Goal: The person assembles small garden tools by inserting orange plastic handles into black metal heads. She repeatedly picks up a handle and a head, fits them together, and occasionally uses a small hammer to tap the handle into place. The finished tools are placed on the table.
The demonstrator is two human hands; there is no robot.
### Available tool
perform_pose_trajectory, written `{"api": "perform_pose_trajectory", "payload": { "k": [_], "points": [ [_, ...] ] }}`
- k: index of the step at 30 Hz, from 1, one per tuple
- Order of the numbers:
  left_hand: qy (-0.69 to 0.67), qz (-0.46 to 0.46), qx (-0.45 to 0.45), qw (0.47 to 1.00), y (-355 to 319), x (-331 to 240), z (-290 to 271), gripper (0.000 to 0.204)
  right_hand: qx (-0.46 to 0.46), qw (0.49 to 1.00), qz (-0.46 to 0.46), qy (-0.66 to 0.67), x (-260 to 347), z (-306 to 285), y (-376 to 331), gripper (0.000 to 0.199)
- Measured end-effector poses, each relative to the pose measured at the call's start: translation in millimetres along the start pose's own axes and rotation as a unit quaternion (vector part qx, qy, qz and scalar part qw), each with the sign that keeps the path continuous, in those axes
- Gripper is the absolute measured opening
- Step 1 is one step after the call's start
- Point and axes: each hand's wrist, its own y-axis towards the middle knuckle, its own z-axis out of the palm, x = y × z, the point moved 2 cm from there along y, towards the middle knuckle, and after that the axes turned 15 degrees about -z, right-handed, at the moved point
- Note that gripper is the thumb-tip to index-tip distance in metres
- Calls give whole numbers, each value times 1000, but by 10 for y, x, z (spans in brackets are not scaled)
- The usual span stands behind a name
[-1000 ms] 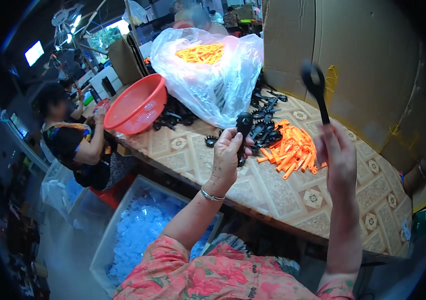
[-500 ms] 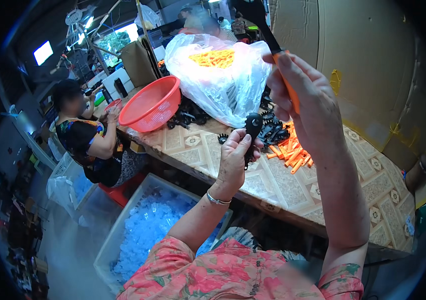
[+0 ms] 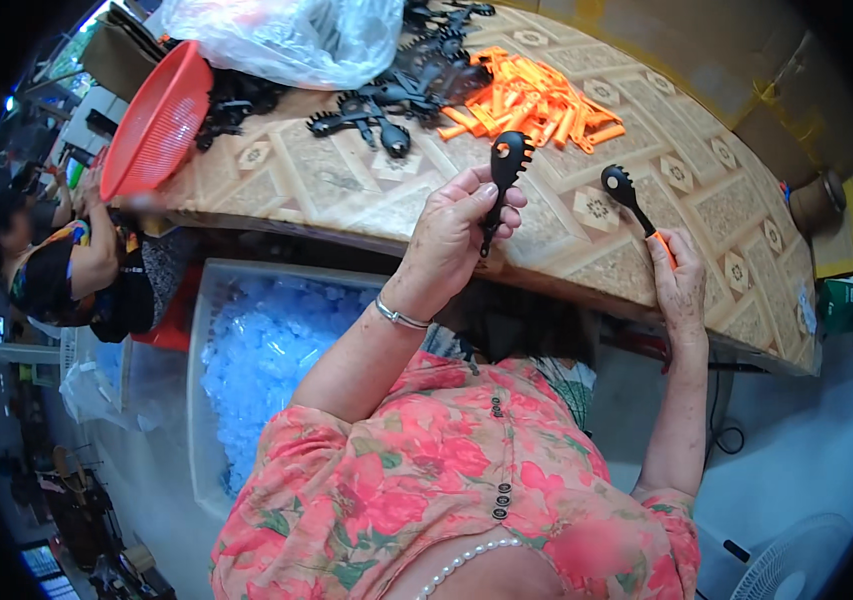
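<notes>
From the head camera, looking down, a person in a pink flowery top sits at a table (image 3: 706, 170) with a brown patterned cover.

The left hand (image 3: 456, 235) is lifted up in front of the table edge. Its fingers are closed around a black plastic spoon head (image 3: 502, 185) with a toothed rim and a hole in the middle. The spoon head stands almost upright, with the toothed end on top. A thin silver bracelet (image 3: 396, 315) sits on the left wrist.

The right hand (image 3: 679, 285) is off to the right, near the table edge. It is closed around a second black spoon (image 3: 628, 195). This one has an orange handle (image 3: 662, 243) that peeks out between the fingers. The spoon slants up and to the left, and its black head is over the table top. The two spoons are apart and do not touch.

Farther back on the table lies a heap of orange handles (image 3: 536, 95). Just beside it, to the left, is a heap of black spoon heads (image 3: 396, 90). Behind them sits a big clear plastic bag (image 3: 296, 35). A red plastic basket (image 3: 156, 120) leans at the left end of the table.

Below the table, to the left of the person, stands a clear bin (image 3: 256, 360) full of pale blue bits. Another person (image 3: 66, 265) in a dark patterned top sits at the far left. A white fan (image 3: 796, 570) shows in the bottom right corner.
</notes>
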Motion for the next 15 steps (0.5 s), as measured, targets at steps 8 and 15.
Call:
{"api": "perform_pose_trajectory", "payload": {
  "k": [8, 15],
  "points": [
    [-9, -79, 90, 993, 120, 214, 181, 42, -30, 982, -8, -188, -159, -80, 79, 20],
    [-104, -138, 129, 976, 162, 258, 87, 53, -76, 979, -126, -139, 361, 203, 241, 29]
  ]
}}
